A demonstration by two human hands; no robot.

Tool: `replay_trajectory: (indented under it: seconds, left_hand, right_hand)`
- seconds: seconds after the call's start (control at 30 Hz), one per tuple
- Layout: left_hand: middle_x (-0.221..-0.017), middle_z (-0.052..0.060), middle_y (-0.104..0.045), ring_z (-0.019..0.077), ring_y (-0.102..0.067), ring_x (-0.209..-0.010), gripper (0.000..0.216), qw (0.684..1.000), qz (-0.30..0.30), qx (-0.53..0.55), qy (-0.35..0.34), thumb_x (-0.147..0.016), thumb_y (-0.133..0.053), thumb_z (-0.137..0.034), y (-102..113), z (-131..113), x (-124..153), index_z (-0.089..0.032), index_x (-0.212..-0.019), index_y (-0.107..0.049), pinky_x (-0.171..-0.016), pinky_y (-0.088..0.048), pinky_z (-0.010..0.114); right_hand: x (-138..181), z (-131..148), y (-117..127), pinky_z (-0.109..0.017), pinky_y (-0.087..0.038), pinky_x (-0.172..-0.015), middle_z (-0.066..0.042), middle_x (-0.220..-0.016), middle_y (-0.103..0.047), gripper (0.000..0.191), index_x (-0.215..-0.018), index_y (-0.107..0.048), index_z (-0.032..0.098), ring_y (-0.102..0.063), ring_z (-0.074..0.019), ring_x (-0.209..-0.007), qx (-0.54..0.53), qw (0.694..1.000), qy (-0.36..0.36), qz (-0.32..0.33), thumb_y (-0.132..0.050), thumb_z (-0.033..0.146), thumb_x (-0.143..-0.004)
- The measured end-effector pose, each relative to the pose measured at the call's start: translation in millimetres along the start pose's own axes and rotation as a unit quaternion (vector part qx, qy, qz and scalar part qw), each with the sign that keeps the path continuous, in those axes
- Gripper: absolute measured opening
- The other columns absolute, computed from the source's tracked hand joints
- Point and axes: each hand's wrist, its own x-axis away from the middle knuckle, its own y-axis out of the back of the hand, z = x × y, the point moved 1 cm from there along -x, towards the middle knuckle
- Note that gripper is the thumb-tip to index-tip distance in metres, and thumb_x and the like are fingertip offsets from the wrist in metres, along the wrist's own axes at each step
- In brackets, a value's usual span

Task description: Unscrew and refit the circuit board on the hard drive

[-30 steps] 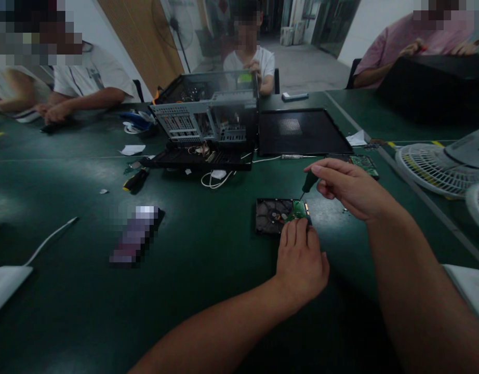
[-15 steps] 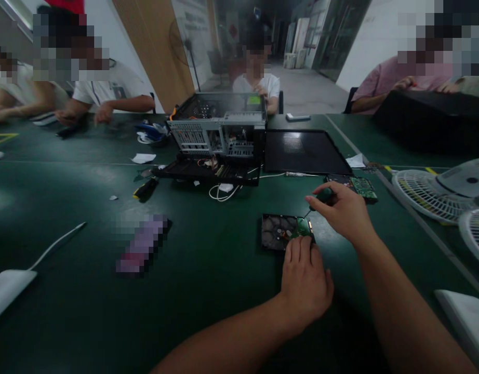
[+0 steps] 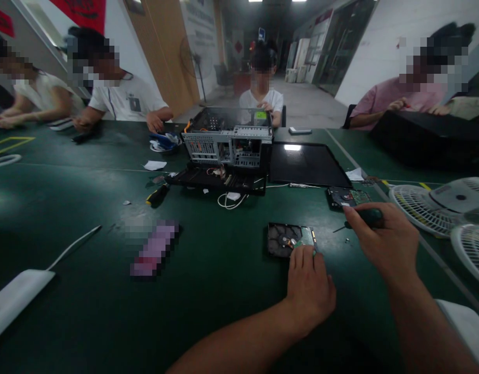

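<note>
A hard drive [image 3: 280, 239] lies on the green table with its circuit board side up. My left hand [image 3: 310, 288] rests over its near right corner, fingers together, holding it down and hiding part of the board. In my right hand [image 3: 387, 234] is a screwdriver [image 3: 370, 218] with a dark green handle, its shaft pointing left, off the drive. Beneath that tip, tiny bright bits, perhaps screws [image 3: 347, 240], lie on the table. A second hard drive [image 3: 338, 199] with a green board sits just beyond my right hand.
An opened computer case [image 3: 227, 148] stands across the table beside a black panel [image 3: 305, 165]. White fan parts [image 3: 414, 208] are at the right. A yellow-black screwdriver [image 3: 157, 194] and a blurred purple item [image 3: 156, 249] lie left. Several people sit around the table.
My right hand has moved right and toward me, lifting the screwdriver away from the hard drive. My left hand stays on the drive. The whole view has shifted slightly.
</note>
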Motion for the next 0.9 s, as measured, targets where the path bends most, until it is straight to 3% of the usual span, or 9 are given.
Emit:
replay_trajectory:
  seconds: [0.17,0.27,0.37,0.47,0.57,0.7,0.9]
  left_hand:
    - [-0.134,0.015,-0.059,0.0348,-0.055,-0.131,0.036,1.000,-0.018,0.003,-0.001,-0.089,-0.067,-0.024,2.3,-3.5,1.5,-0.016,-0.124,-0.062,-0.116,-0.048,0.058]
    - [-0.135,0.015,-0.059,0.0348,-0.054,-0.132,0.034,0.999,-0.034,0.011,-0.015,-0.089,-0.067,-0.023,3.8,-3.1,4.5,-0.016,-0.122,-0.063,-0.117,-0.047,0.059]
    - [-0.130,0.014,-0.062,0.0318,-0.057,-0.126,0.028,0.995,-0.039,0.064,-0.072,-0.091,-0.064,-0.022,2.2,0.8,7.4,-0.018,-0.119,-0.065,-0.113,-0.050,0.055]
    - [-0.121,0.013,-0.065,0.0301,-0.061,-0.116,0.025,0.980,-0.064,0.130,-0.134,-0.090,-0.062,-0.019,-1.4,5.3,8.2,-0.017,-0.115,-0.066,-0.106,-0.053,0.052]
    - [-0.117,0.012,-0.067,0.0288,-0.062,-0.112,0.026,0.968,-0.081,0.171,-0.167,-0.089,-0.059,-0.016,-3.6,5.5,8.6,-0.017,-0.114,-0.066,-0.103,-0.054,0.050]
    - [-0.113,0.012,-0.069,0.0267,-0.064,-0.108,0.026,0.959,-0.063,0.196,-0.196,-0.088,-0.058,-0.013,0.7,-2.7,18.7,-0.018,-0.112,-0.066,-0.097,-0.056,0.047]
    - [-0.107,0.011,-0.071,0.0249,-0.067,-0.098,0.023,0.941,0.007,0.212,-0.263,-0.088,-0.059,-0.017,6.1,-13.7,64.5,-0.016,-0.110,-0.066,-0.085,-0.059,0.041]
  right_hand:
    - [29.3,-38.1,9.6,-0.054,-0.043,-0.085,-0.018,-0.097,-0.065,0.024,-0.087,-0.055,0.030,-0.061,-0.0425,-0.101,0.062,0.997,-0.042,0.002,-0.053,0.049,-0.101]
    - [49.0,-70.4,-5.1,-0.050,-0.044,-0.079,-0.016,-0.093,-0.064,0.022,-0.089,-0.053,0.029,-0.060,-0.0388,-0.095,0.092,0.994,-0.058,0.009,-0.050,0.047,-0.101]
    - [65.5,-101.3,-25.6,-0.045,-0.045,-0.076,-0.014,-0.095,-0.066,0.024,-0.092,-0.059,0.025,-0.061,-0.0341,-0.090,0.151,0.985,-0.088,0.002,-0.050,0.046,-0.100]
    - [75.8,-122.0,-38.8,-0.041,-0.046,-0.080,-0.014,-0.092,-0.069,0.020,-0.092,-0.064,0.021,-0.063,-0.0309,-0.089,0.195,0.975,-0.088,0.057,-0.055,0.039,-0.097]
    - [80.6,-130.8,-40.7,-0.039,-0.047,-0.081,-0.015,-0.099,-0.072,0.020,-0.103,-0.069,0.018,-0.066,-0.0293,-0.091,0.221,0.962,-0.105,0.123,-0.057,0.033,-0.097]
    - [81.7,-132.3,-36.5,-0.038,-0.046,-0.080,-0.015,-0.111,-0.073,0.026,-0.116,-0.072,0.018,-0.069,-0.0294,-0.095,0.230,0.950,-0.135,0.163,-0.056,0.029,-0.098]
    - [79.2,-131.0,-31.9,-0.038,-0.046,-0.077,-0.014,-0.117,-0.074,0.027,-0.118,-0.073,0.019,-0.071,-0.0299,-0.096,0.220,0.943,-0.164,0.190,-0.055,0.029,-0.100]
